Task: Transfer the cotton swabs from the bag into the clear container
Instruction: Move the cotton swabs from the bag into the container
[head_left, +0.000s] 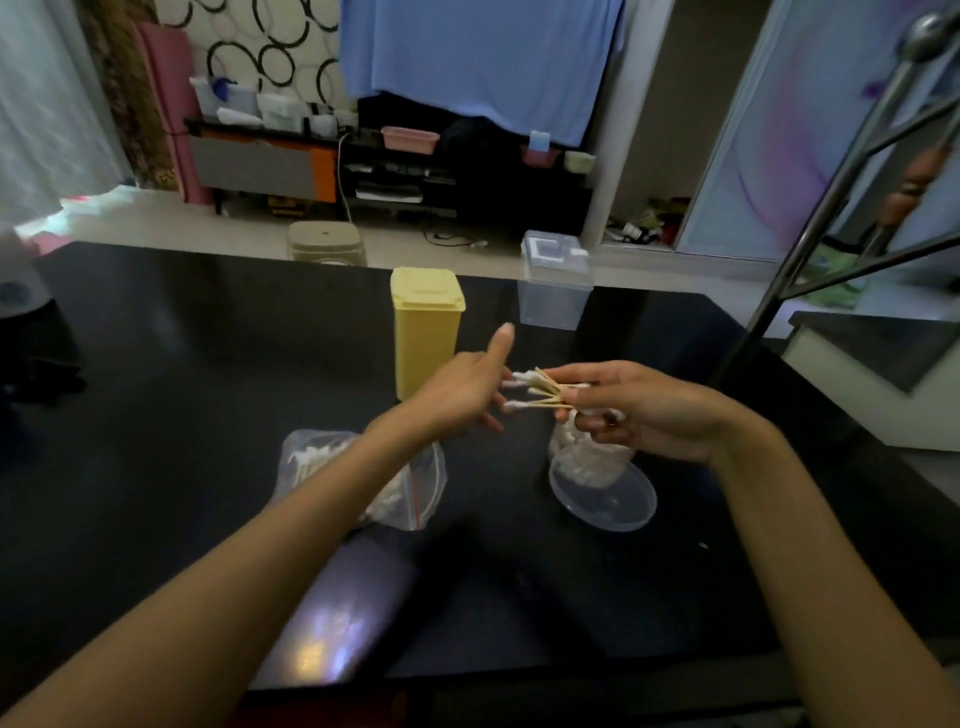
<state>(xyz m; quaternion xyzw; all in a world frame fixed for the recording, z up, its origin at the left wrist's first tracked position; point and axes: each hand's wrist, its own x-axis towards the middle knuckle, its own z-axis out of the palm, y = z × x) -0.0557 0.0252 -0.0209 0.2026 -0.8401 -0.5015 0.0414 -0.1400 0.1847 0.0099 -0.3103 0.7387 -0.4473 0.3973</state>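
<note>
Your right hand (641, 410) pinches a fanned bunch of cotton swabs (540, 392), too blurred to count; your left hand (462, 389) meets their cotton tips, thumb raised, fingers loosely spread. One bag (415, 483) lies under your left forearm. One round clear container (605, 493) sits directly below the bunch.
</note>
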